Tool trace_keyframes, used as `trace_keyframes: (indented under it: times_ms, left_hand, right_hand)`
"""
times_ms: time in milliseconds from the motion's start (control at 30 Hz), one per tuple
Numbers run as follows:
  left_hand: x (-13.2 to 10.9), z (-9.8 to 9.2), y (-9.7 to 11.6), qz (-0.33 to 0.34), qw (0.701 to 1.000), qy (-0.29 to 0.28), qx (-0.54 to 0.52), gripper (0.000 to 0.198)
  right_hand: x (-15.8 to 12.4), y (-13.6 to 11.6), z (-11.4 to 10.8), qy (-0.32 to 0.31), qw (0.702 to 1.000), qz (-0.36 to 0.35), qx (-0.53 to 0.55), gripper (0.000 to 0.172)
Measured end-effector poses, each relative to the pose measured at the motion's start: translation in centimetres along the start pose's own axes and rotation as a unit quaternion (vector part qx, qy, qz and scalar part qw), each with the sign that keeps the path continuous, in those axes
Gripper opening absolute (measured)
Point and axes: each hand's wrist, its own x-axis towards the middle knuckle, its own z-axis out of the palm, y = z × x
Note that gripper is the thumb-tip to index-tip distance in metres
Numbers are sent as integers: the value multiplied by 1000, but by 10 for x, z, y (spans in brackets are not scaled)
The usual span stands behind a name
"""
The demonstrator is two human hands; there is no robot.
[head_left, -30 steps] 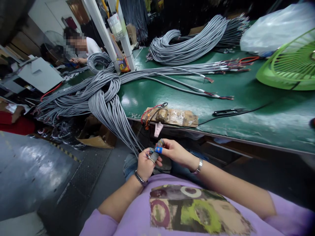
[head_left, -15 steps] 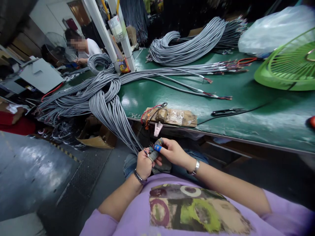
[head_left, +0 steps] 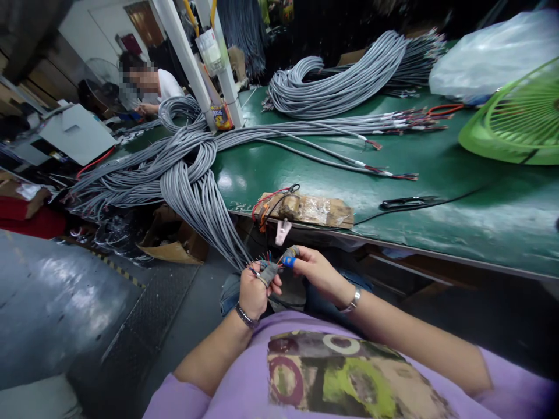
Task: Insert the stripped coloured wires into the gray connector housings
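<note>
Grey cables [head_left: 205, 212] hang in a thick bundle off the bench edge and run down to my left hand [head_left: 255, 295]. That hand is closed round a cable end, with a grey wrap on its thumb. Thin coloured wires [head_left: 265, 257] fan out above the thumb. Just to the right, my right hand [head_left: 313, 269] is closed in a pinch on the tips of some reddish wires. Its fingertips carry grey and blue wraps. Both hands are in front of my lap, below the bench edge.
On the green bench [head_left: 305, 166] lie a wooden block with a clip [head_left: 321, 210], black snips [head_left: 406, 202], more cable coils [head_left: 336, 87] and a green fan [head_left: 515, 125]. A white post [head_left: 227, 87] rises from the bench. A co-worker [head_left: 163, 87] sits at far left.
My right hand has moved slightly away from the left, with wires stretched between them. More coloured wires now show fanned above my left thumb. The view has shifted slightly.
</note>
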Motion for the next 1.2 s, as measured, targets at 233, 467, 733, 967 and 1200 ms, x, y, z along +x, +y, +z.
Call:
trace_keyframes:
  times_ms: [233,467,733,967,1200]
  left_hand:
    - [-1,0,-2,1,999,-5,42,26]
    - [-1,-1,-5,-7,998,-27,64,26]
    - [-2,2,-1,-8,999,-20,48,33]
    - [0,4,0,-23,1000,-1,-9,30]
    - [-2,4,-4,-11,1000,7,-6,28]
  right_hand:
    - [3,-11,8,-53,998,-3,-18,27]
    - [2,-12,10,-58,998,21,-10,28]
    - [-5,-5,17,5,999,-17,36,25]
    - [-5,4,17,37,998,-57,16,26]
    - [0,8,16,-2,989,51,138,22]
